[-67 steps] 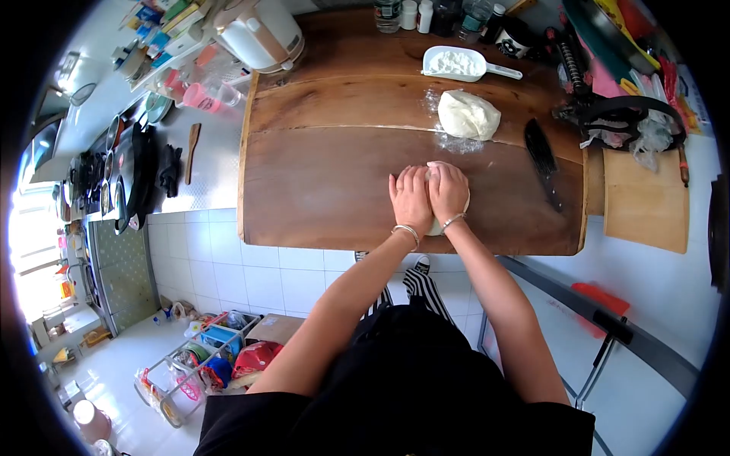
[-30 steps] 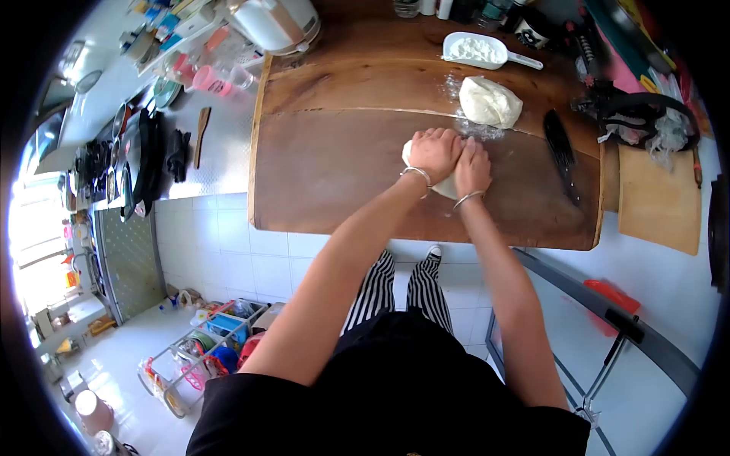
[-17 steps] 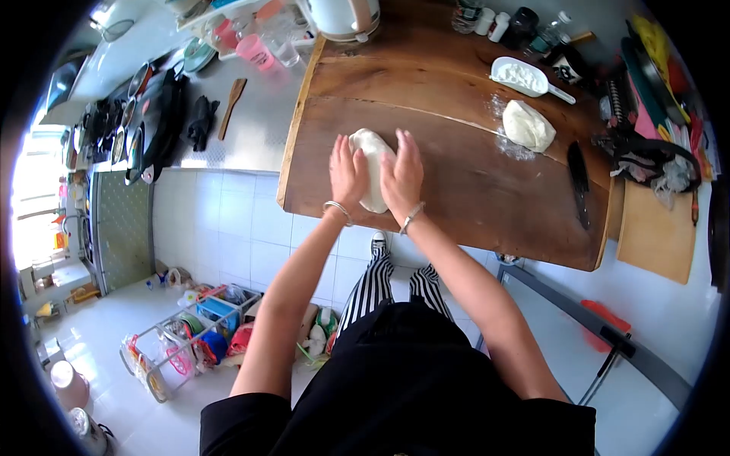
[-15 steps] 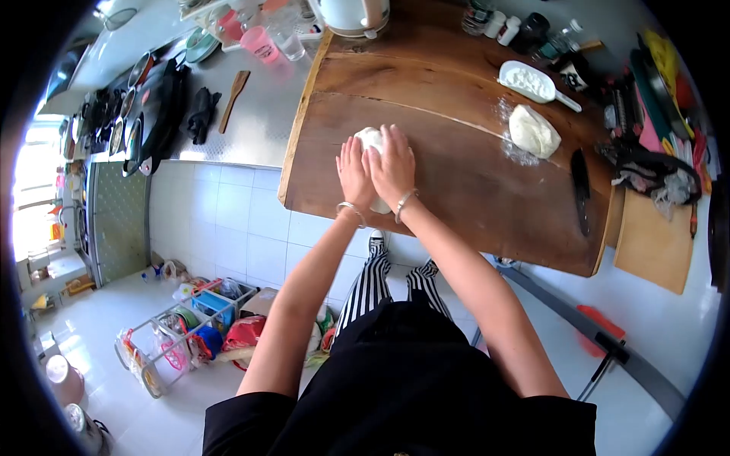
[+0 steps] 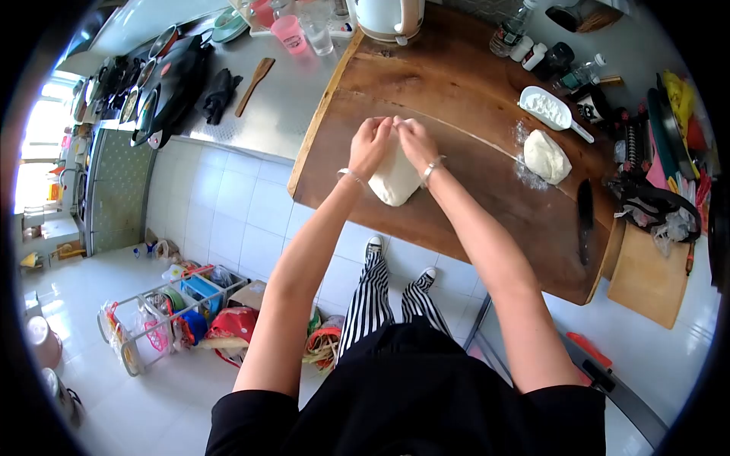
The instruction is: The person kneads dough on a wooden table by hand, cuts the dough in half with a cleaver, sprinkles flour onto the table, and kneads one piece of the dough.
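Observation:
A long piece of pale dough (image 5: 395, 181) lies on the brown wooden board (image 5: 487, 213), near its front left edge. At its far end, my left hand (image 5: 371, 144) and my right hand (image 5: 416, 143) meet with fingers curled in and closed on the dough. The fingertips and the dough's far edge are partly hidden behind the hands. Toward me, the dough's near end bulges out between my wrists, each with a bangle.
A second dough lump (image 5: 547, 157) sits on scattered flour at the right, below a white scoop of flour (image 5: 546, 108). A black knife (image 5: 584, 220) lies near the right edge. The kettle (image 5: 389, 18) and several bottles stand at the back.
My hands were flat and overlapping on the dough; now they are apart at the wrists and gripping its far end. More dough shows between them. The view has shifted slightly.

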